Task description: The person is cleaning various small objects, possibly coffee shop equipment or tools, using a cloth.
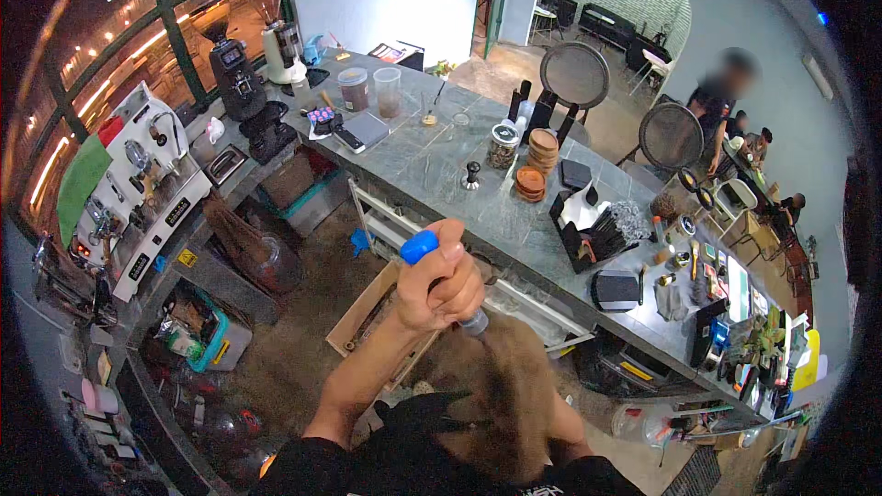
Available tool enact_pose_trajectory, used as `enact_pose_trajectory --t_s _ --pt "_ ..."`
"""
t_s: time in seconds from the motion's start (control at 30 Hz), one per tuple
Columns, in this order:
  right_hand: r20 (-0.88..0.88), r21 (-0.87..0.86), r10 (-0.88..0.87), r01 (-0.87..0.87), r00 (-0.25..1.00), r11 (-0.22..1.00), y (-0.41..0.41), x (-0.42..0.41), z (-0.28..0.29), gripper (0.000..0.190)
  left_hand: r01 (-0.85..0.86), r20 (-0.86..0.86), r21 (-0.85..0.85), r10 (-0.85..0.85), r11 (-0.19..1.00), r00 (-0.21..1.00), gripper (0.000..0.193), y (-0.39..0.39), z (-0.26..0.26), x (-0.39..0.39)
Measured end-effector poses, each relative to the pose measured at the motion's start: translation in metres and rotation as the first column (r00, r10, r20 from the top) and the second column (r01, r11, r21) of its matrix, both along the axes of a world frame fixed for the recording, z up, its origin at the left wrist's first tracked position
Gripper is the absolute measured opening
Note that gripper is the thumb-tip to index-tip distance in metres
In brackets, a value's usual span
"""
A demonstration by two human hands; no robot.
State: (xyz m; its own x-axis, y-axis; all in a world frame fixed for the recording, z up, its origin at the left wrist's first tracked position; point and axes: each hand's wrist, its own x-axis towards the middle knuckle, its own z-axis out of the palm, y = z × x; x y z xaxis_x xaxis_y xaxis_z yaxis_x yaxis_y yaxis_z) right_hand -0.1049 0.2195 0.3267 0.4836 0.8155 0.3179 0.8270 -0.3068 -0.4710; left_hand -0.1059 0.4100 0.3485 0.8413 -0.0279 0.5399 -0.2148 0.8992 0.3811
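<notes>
My left hand (444,282) is wrapped around a narrow object (419,246). Its rounded blue end sticks out above the fist, and a grey end shows below; the fingers hide its middle. Beside that grey end, my right hand (513,351) is a brown motion blur, so its fingers and anything in them cannot be made out. Both hands are in front of my chest, short of the stone-topped counter (427,165). On that counter stand a metal coffee tamper (471,176), a lidded glass jar (503,146) and stacked round wooden coasters (530,183).
An espresso machine (148,200) and a black coffee grinder (241,83) stand at left. Below the counter are an open cardboard box (365,306) and a teal-rimmed plastic bin (219,337). A black organiser (575,248) sits on the counter. A person (713,107) stands beyond it.
</notes>
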Motion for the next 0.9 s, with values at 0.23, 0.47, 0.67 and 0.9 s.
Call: enact_pose_trajectory --t_s 0.23,0.47,0.67,0.9 --pt "-0.121 -0.295 -0.309 0.263 0.943 0.918 -0.008 -0.015 0.008 0.035 -0.256 -0.184 -0.066 0.241 0.964 0.953 0.020 0.004 -0.001 0.003" --pt "-0.298 0.384 -0.247 0.352 0.922 0.854 0.049 0.013 -0.063 0.030 -0.458 -0.291 0.177 0.491 0.871 0.821 0.028 -0.038 -0.002 0.000" --pt "-0.224 0.173 -0.238 0.279 0.945 0.945 0.044 0.040 -0.070 0.032 -0.471 -0.024 0.376 0.517 0.798 0.856 0.029 -0.008 -0.044 0.029" --pt "-0.416 0.089 -0.274 0.338 0.867 0.937 0.029 0.036 -0.016 0.032 -0.178 -0.131 0.146 0.197 0.973 0.972 0.023 0.015 -0.055 0.022"
